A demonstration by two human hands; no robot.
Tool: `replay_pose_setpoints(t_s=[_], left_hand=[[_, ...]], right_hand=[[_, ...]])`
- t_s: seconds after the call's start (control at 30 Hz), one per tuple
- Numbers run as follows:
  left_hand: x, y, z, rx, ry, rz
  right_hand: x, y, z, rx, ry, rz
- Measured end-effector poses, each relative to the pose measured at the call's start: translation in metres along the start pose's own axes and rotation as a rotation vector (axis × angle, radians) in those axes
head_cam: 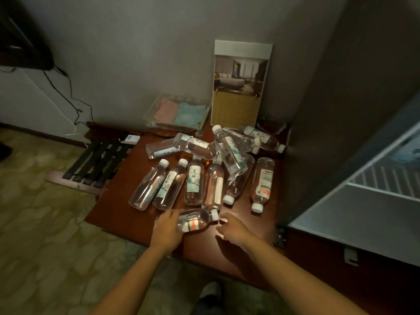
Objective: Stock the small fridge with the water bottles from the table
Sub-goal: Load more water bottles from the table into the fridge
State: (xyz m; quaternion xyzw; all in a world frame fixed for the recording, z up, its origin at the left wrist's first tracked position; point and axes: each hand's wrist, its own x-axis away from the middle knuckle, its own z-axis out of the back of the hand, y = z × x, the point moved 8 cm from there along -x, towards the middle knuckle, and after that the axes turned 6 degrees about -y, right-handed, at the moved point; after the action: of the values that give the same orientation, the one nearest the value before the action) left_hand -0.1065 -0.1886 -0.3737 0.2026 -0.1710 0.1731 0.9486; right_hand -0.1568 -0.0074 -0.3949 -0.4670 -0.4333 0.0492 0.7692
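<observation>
Several clear water bottles with white caps lie on the dark brown table (127,201), some in a row at the front, others piled at the back. My left hand (167,226) grips the base end of the nearest bottle (196,219), which lies sideways near the table's front edge. My right hand (231,227) hovers just right of that bottle's white cap, fingers loosely curled, holding nothing. The small fridge (375,196) stands open at the right, with a wire shelf visible inside.
A framed picture (238,87) leans on the wall behind the bottles. A clear tray (177,112) of pink and blue cloths sits at the back. A slatted wooden rack (91,164) stands left of the table. My shoe (210,292) shows below.
</observation>
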Motion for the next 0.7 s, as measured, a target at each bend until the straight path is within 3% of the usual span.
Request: replay_pose_setpoints(t_s=[0.2,0.4,0.7], left_hand=[[-0.015,-0.016,-0.011,-0.144,-0.008,-0.102],[-0.021,-0.019,-0.018,-0.212,0.024,-0.116],[-0.028,-0.008,-0.019,-0.287,-0.046,-0.260]], right_hand=[[-0.030,0.000,-0.005,-0.146,0.161,-0.163],[-0.038,0.005,-0.014,-0.394,0.154,-0.270],[-0.012,0.021,-0.017,-0.485,0.081,-0.281]])
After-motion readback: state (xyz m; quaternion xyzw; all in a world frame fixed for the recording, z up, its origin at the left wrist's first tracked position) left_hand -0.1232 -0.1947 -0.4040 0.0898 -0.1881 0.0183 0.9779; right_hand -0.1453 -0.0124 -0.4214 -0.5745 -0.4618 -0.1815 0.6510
